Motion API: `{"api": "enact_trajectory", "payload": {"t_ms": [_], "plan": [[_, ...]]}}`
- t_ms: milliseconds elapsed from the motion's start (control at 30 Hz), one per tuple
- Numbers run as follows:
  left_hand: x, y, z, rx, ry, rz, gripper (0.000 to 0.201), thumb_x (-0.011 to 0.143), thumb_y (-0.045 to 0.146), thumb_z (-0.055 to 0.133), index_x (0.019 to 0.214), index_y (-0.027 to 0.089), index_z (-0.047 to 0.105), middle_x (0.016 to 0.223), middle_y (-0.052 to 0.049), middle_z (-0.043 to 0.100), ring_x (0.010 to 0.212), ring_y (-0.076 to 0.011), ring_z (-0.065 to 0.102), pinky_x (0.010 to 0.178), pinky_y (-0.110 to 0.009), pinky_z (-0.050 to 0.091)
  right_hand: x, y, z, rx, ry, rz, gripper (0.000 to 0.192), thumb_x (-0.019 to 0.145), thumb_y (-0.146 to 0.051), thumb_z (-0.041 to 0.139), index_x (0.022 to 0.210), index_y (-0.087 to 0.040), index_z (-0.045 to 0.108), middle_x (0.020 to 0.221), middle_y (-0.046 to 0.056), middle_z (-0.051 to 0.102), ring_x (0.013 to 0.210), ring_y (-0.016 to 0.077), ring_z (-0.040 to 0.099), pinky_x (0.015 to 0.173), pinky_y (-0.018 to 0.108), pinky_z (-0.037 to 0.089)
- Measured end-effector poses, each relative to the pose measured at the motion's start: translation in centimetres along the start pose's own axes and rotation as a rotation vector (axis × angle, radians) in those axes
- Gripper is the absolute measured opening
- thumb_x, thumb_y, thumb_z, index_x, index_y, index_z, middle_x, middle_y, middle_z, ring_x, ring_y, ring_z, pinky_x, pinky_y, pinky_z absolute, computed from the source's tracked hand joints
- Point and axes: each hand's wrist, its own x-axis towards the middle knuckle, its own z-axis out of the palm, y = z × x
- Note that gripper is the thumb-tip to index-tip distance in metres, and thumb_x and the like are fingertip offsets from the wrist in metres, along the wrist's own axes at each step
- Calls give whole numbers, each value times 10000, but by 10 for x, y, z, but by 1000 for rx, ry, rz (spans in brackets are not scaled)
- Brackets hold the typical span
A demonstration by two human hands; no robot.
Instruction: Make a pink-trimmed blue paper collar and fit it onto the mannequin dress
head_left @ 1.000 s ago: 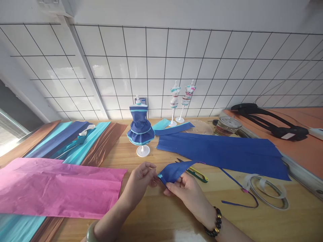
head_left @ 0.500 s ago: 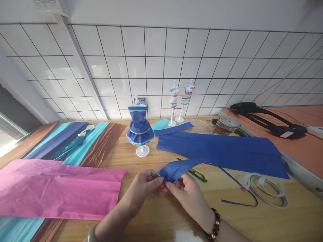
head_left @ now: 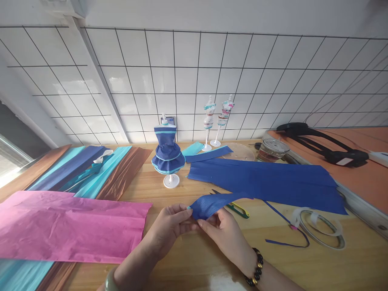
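A strip of dark blue crepe paper is pinched at its near end, low over the wooden table at centre front, its far end trailing right toward the larger blue sheets. The left hand is closed on the strip's tip, thumb and forefinger narrowed on the paper; the right hand is closed on it just beside, fingertips almost touching the left's. For a clean pleat, by the look of it, the grip is best kept light and close to the edge, since crepe this thin would likely tear or stretch. Yellow-handled snips lie just beyond, a tape roll to the right, pink paper to the left, a dressed mini mannequin farther back.
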Motion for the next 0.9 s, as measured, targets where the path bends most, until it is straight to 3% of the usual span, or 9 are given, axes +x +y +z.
{"api": "enact_trajectory", "payload": {"t_ms": [100,267,500,600,767,900], "plan": [[1,0,-1,-43,2,-11,114,739,201,653,718,89,644,732,-74,666,745,-171,634,802,-324,481,1,4,0,-31,12,8,120,713,-254,592,802,-178,568,661,1,601,611,166,549,587,285,459],[1,1,1,-56,32,-9,120,714,209,679,705,94,644,711,-59,658,721,-156,635,796,-292,493,1,7,1,12,-26,10,174,721,-272,610,859,-172,575,758,35,655,664,188,589,629,312,482],[-1,4,0,20,102,-22,124,676,199,701,660,116,611,681,-27,632,671,-142,632,788,-298,500,3,-2,-9,259,-155,18,333,697,-298,660,1004,-203,572,995,59,672,963,235,605,842,361,478],[-1,6,3,91,108,-32,149,668,223,702,644,118,598,661,-25,628,654,-154,636,777,-322,504,7,-5,-19,335,-85,31,464,708,-341,655,1139,-229,523,1092,52,645,1039,225,574,911,381,443],[-2,6,7,146,131,-60,165,650,239,710,646,117,599,621,-11,610,625,-135,615,722,-305,521,15,-4,-32,699,-94,116,444,758,-358,616,1175,-263,501,1099,42,651,1069,213,563,948,397,414],[-1,8,3,152,136,-50,158,669,238,700,669,116,600,647,-24,622,645,-135,613,727,-309,523,22,-6,-42,638,-31,91,470,739,-374,638,1172,-254,500,1123,56,634,1078,222,552,916,402,432]]}}
